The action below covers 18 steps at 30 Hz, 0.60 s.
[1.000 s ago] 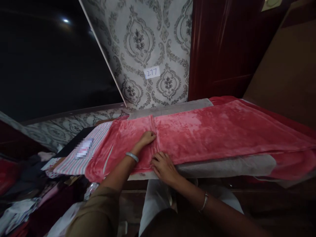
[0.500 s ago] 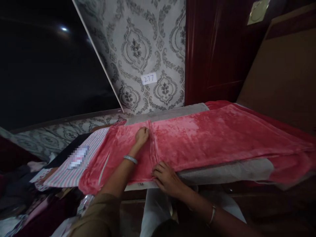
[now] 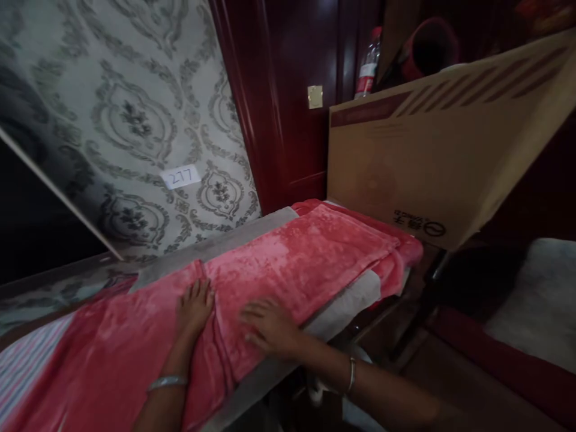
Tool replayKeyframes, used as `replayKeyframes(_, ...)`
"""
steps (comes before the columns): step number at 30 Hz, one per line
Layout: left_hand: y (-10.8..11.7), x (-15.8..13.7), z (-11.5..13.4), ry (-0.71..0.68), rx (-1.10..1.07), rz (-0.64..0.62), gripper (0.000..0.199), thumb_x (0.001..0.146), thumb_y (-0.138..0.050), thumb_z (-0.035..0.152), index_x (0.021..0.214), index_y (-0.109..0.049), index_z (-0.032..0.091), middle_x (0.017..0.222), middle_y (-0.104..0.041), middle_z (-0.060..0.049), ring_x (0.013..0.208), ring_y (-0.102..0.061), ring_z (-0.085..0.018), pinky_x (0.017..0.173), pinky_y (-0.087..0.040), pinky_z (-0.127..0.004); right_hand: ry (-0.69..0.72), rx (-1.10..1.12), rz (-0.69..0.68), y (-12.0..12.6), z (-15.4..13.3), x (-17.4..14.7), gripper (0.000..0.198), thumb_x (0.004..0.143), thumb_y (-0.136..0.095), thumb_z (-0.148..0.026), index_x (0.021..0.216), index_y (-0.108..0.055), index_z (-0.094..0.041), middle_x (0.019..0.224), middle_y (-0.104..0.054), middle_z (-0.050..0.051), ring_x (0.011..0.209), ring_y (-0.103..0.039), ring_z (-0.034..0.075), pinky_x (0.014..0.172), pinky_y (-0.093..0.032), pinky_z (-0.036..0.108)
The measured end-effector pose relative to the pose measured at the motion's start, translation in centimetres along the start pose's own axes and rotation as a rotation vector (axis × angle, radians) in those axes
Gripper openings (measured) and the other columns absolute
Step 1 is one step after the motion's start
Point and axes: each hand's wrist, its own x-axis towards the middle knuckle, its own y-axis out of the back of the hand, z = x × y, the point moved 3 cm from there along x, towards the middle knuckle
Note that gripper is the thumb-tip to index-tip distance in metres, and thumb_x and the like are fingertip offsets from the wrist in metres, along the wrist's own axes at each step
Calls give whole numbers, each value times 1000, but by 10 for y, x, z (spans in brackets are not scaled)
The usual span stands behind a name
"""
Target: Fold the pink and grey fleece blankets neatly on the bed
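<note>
A pinkish-red plush cloth [image 3: 324,258] is spread lengthwise in front of me, with a gathered fold running across it between my hands. My left hand [image 3: 195,309] rests on the cloth just left of that fold, fingers stretched out and pressing down. Over the part to the right of the fold is my right hand [image 3: 270,327], slightly blurred, its fingers extended and apart; whether it touches the cloth I cannot tell. Grey fabric [image 3: 346,306] shows beneath the red cloth along both long sides. At the left end lies a striped cloth [image 3: 33,360].
A large cardboard box [image 3: 387,156] stands beyond the cloth's far right end. Behind it is a bottle with a red cap [image 3: 369,66]. The patterned wall [image 3: 135,120], with a paper marked 277 [image 3: 181,176], borders the far side, beside a dark red panel [image 3: 279,108].
My view has swung to the right. My left hand has opened from a closed grip near the fold to lie flat. The right hand has left the fold's near end and moved onto the right part.
</note>
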Motion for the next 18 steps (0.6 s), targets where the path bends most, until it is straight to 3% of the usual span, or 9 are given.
replayKeyframes(3, -1, 2, -1, 12, 17, -13, 57, 102, -25, 34, 153, -43, 17, 161, -38, -14, 147, -36, -31, 116, -33, -52, -299, -196, -29, 24, 53, -10, 52, 98, -53, -43, 146, -52, -23, 156, -44, 12, 146, -33, 30, 118, -24, 55)
replayKeyframes(5, -2, 4, -2, 24, 19, -27, 57, 102, -24, 35, 153, -42, 18, 161, -38, -14, 147, -36, -31, 116, -33, -52, -446, -240, -87, 33, 82, -26, 56, 99, -50, -45, 151, -46, -25, 162, -34, 12, 150, -26, 32, 119, -20, 60)
replayKeyframes(11, -3, 7, -2, 7, 19, -24, 59, 103, -20, 34, 155, -38, 15, 163, -34, -15, 147, -35, -33, 116, -30, -55, -545, -256, -121, 66, 132, -70, 52, 101, -46, -46, 149, -51, -28, 160, -38, 9, 149, -28, 28, 121, -17, 53)
replayKeyframes(15, -1, 8, -1, 8, -4, -60, 59, 103, -19, 33, 155, -37, 13, 163, -33, -17, 149, -31, -33, 116, -30, -55, -659, -326, -8, 106, 166, -94, 49, 101, -43, -39, 147, -53, -23, 155, -46, 13, 145, -37, 28, 118, -23, 53)
replayKeyframes(18, -5, 11, -5, 7, -42, -34, 58, 102, -23, 33, 154, -40, 13, 162, -35, -17, 149, -32, -34, 116, -30, -55, -751, -401, 82, 126, 191, -113, 56, 101, -41, -39, 153, -45, -18, 157, -41, 15, 148, -33, 29, 120, -23, 52)
